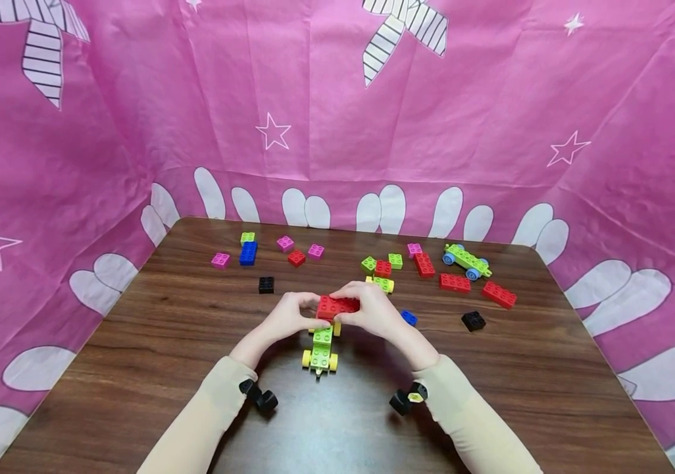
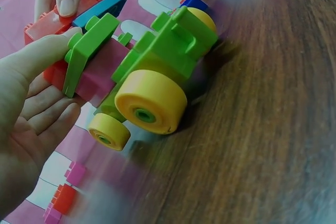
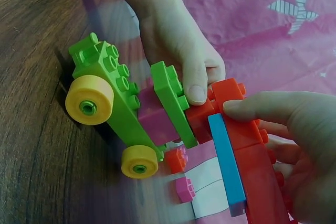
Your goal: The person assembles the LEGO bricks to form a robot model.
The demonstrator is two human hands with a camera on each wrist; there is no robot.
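A green toy car base (image 1: 321, 357) with yellow wheels (image 2: 151, 102) stands on the table, centred in the head view. Stacked on it are a pink brick (image 3: 156, 115), a thin green plate (image 3: 173, 103) and a red brick (image 3: 201, 120). My left hand (image 1: 290, 316) grips this stack, thumb at the green plate and red brick. Red bricks (image 3: 257, 174) with a blue plate (image 3: 227, 163) along their underside are held by my right hand (image 1: 373, 308), its thumb on one end. They meet the stack's red brick; whether they are joined I cannot tell.
Behind the hands lies another green base with yellow wheels (image 1: 382, 284). A green base with blue wheels (image 1: 466, 261) sits at the back right, near long red bricks (image 1: 454, 283). A black brick (image 1: 266, 285) and a blue brick (image 1: 248, 253) are back left.
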